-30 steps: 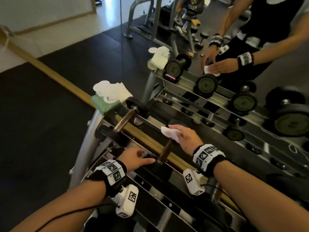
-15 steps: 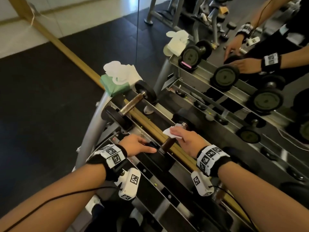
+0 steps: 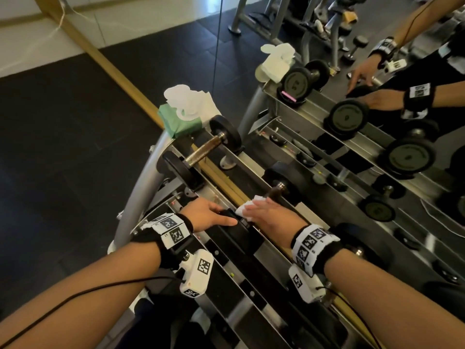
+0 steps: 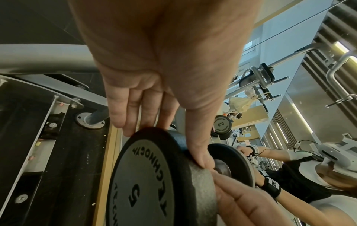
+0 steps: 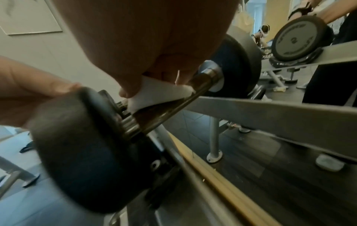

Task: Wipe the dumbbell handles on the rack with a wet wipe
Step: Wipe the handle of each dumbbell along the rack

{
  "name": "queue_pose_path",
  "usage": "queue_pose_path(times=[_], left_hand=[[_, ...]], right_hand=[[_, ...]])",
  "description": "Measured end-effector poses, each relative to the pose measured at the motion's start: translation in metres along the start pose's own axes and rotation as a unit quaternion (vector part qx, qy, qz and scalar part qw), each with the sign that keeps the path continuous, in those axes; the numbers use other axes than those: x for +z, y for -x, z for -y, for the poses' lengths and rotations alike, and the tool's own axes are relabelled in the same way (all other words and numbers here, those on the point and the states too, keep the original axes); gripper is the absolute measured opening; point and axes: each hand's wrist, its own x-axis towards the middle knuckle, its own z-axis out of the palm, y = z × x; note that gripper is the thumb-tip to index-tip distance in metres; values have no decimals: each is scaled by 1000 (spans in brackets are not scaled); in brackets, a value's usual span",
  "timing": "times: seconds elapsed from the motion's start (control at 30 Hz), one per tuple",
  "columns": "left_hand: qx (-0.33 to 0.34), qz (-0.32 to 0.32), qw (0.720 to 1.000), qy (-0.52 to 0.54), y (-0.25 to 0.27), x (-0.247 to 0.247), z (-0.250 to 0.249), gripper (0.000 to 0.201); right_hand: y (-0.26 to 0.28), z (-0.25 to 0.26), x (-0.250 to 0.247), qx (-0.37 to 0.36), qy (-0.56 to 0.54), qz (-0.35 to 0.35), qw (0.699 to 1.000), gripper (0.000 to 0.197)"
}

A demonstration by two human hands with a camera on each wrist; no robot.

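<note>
One crumpled white wet wipe (image 3: 247, 209) on brown, perhaps rusty dumbbell handle (image 5: 164, 110)

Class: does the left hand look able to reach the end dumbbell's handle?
Probably yes: the left hand merely holds the nearer dumbbell's plate, and the end dumbbell's handle lies bare with nothing between.

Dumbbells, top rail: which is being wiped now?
The nearer dumbbell: right hand holds the wet wipe on its handle, left hand grips its plate; farther dumbbell, by the green pack, is untouched.
</note>
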Motion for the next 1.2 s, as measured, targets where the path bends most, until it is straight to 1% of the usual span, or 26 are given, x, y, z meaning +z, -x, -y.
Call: queue_pose_path(times=[0.03, 0.07, 0.1, 0.13, 0.2, 0.27, 0.33, 0.4, 0.43, 0.5, 0.57, 0.6, 0.63, 0.67, 0.73, 0.77, 0.8, 0.83, 0.9, 0.93, 0.97, 1.03, 1.1, 1.13, 1.17, 1.2], left_hand=[[0, 1, 1000, 4, 0, 0, 0, 50], [-1, 2, 1000, 6, 0, 0, 0, 49], [-3, 4, 1000, 8, 1, 0, 0, 49], [-4, 4, 1000, 9, 1, 0, 0, 49], [-6, 5, 1000, 11, 1, 0, -1, 50], [-7, 3, 1000, 7, 2, -1, -2, 51], [-8, -1, 1000, 4, 3, 0, -1, 52], [-5, -7, 1000, 5, 4, 1, 0, 52], [-5, -8, 1000, 6, 4, 2, 0, 52], [-9, -5, 1000, 9, 5, 2, 1, 53], [-12, 0, 1000, 14, 5, 1, 1, 54], [-14, 3, 1000, 16, 5, 1, 1, 55], [-18, 5, 1000, 17, 6, 1, 0, 55], [-21, 5, 1000, 17, 6, 1, -2, 56], [-29, 7, 999, 14, 6, -2, -4, 57], [-34, 9, 999, 13, 5, -3, -6, 57], [-38, 11, 999, 11, 3, -4, -7, 57], [-41, 12, 999, 8, 3, -5, -9, 58], [-45, 13, 999, -2, 1, -6, -11, 58], [-47, 16, 999, -9, 0, -7, -12, 58], [-48, 20, 999, -13, -1, -7, -12, 58], [-49, 25, 998, -14, -3, -8, -12, 57], [-48, 28, 998, -10, -4, -8, -12, 55], [-46, 28, 999, -8, -4, -8, -12, 54], [-43, 28, 999, -7, -4, -8, -12, 53], [-41, 29, 999, -6, -5, -8, -11, 52]], right_hand=[[-3, -2, -9, 23, 34, 26, 999, 60], [-6, -7, -18, 54, 46, 38, 997, 61], [-6, -12, -25, 88, 22, 37, 995, 60], [-5, -17, -30, 116, -20, 20, 993, 59], [0, -19, -28, 131, -80, -20, 988, 58], [6, -11, -17, 111, -80, -42, 990, 58], [9, 1, -3, 62, -90, -61, 992, 56], [11, 6, 7, 16, -107, -65, 992, 52], [11, 5, 9, 4, -109, -57, 992, 54], [6, -4, 2, 23, -94, -24, 995, 65], [-4, -17, -8, 80, -60, 15, 995, 73], [-7, -22, -11, 108, -62, 9, 992, 71], [-8, -27, -12, 125, -67, -11, 990, 66], [-8, -30, -11, 121, -60, -39, 990, 60], [-1, -24, -2, 69, -22, -82, 994, 54], [2, -19, 4, 39, -21, -103, 994, 55], [6, -14, 11, 20, -34, -106, 994, 59], [10, -8, 15, 12, -50, -88, 995, 65], [14, -3, 21, 10, -34, -23, 999, 79], [14, -5, 22, 11, -23, 2, 1000, 82], [10, -7, 16, 14, -24, 12, 1000, 84], [3, -11, 1, 49, -39, 11, 998, 80], [0, -19, -12, 109, -52, 19, 992, 64], [-1, -24, -16, 125, -69, 11, 990, 55], [-1, -27, -17, 131, -83, -1, 988, 49], [-1, -27, -18, 133, -83, 0, 988, 48]])
